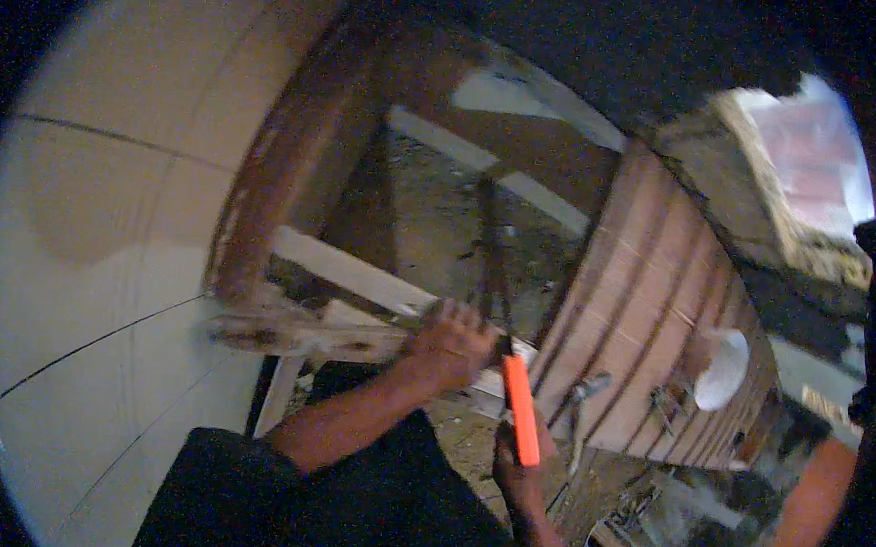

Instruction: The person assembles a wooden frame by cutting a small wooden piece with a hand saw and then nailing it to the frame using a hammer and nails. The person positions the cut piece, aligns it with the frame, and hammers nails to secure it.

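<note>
My right hand (519, 461) is closed round the orange handle of a saw (520, 409), low in the middle of the view. Its dark, narrow blade points away from me, across a wooden frame; the teeth are too blurred to make out. Just left of the handle, my left hand (451, 346) lies on a pale wooden plank (344, 272) with its fingers stretched over the wood. A rougher, knotted piece of timber (301, 338) runs under my left wrist toward the wall.
Slatted reddish boards (644, 304) slope along the right, with a hammer (593, 386) and a white round object (722, 371) on them. Another person's arm (807, 516) reaches in at lower right. A pale tiled wall (114, 217) stands close on the left.
</note>
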`<move>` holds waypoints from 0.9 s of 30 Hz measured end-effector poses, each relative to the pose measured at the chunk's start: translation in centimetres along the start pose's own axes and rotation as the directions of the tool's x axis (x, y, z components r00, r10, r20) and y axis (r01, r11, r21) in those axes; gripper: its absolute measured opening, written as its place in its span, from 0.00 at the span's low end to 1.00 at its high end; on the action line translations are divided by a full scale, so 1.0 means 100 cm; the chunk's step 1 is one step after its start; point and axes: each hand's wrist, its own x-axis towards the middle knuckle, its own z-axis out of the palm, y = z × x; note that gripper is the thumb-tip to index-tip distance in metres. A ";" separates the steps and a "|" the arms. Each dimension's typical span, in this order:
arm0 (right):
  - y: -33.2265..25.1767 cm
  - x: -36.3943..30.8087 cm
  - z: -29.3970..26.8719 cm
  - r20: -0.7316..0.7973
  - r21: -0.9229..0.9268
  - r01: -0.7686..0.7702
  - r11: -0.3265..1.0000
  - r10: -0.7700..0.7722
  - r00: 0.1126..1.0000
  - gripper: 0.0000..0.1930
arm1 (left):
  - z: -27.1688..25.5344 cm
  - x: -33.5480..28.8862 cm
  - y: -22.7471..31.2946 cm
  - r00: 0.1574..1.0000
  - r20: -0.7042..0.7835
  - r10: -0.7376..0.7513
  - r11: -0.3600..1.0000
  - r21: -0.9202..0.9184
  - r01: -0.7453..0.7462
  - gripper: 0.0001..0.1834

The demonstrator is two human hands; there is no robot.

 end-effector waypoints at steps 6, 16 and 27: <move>0.037 -0.023 0.039 -0.135 0.117 -0.049 0.992 0.065 0.989 0.18 | 0.012 0.000 -0.001 0.992 -0.125 0.030 0.995 0.094 -0.018 0.18; -0.004 -0.014 -0.016 -0.101 0.073 0.063 0.995 -0.055 0.993 0.21 | 0.029 0.004 0.008 0.903 -0.399 0.162 0.958 0.281 -0.047 0.12; 0.072 -0.026 0.041 -0.248 0.361 0.200 0.911 -0.113 0.962 0.20 | 0.032 -0.013 0.017 0.843 -0.518 0.146 0.970 0.243 -0.018 0.17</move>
